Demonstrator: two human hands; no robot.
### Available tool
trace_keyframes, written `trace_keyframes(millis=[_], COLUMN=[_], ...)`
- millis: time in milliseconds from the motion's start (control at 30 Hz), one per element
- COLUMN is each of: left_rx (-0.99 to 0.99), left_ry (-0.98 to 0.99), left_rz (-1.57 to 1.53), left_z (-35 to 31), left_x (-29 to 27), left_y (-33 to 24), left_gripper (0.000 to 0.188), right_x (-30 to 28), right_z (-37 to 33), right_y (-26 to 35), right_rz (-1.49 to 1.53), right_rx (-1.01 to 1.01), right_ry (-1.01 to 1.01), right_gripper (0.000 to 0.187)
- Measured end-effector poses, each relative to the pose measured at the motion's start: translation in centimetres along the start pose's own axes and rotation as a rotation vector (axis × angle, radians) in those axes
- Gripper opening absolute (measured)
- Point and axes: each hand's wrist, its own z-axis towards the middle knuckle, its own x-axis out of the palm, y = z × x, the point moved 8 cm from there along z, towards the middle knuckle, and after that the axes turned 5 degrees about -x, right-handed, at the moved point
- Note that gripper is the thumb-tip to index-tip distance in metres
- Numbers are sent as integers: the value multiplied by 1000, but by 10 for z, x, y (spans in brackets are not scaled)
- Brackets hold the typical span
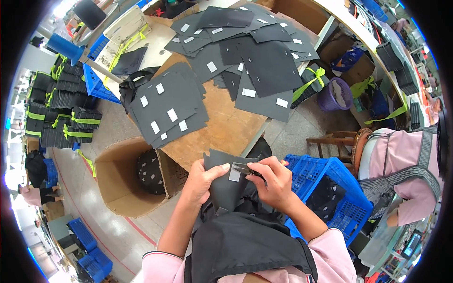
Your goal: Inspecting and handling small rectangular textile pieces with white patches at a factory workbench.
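Note:
My left hand [203, 181] is closed on a dark grey fabric panel [223, 192], its thumb lying on the face beside a white label [234, 175]. The panel hangs upright above my lap, in front of the table's near edge. In my right hand [274, 181] is a small pair of thread snips [244, 169], with its dark handles between my fingers. The tips of the snips lie over the top part of the label. Whether the blades touch a thread is too small to tell.
Beyond my hands, a wooden tabletop [231, 127] bears overlapping dark panels [167, 101] with white labels. An open cardboard box [118, 188] stands left, a blue crate [347, 188] right. A purple bin [328, 101] and a person in pink [406, 172] are farther right.

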Motion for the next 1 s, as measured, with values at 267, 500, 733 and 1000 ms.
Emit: trace_keyframes(millis=[267,500,733,1000], left_rx=[18,86,45,-30], left_ry=[-17,6,90,-21], left_rz=[33,131,-48,72], left_z=[-2,4,7,7], left_x=[-4,-4,-4,-14], left_y=[-2,2,10,12], left_gripper=[15,17,29,28], right_x=[-4,-3,35,8], right_z=[-2,6,5,-1], right_y=[6,-29,-57,-27], right_rz=[-46,310,590,204], right_rx=[-110,276,474,323], right_ry=[-134,-45,426,-20], right_gripper=[28,32,22,28])
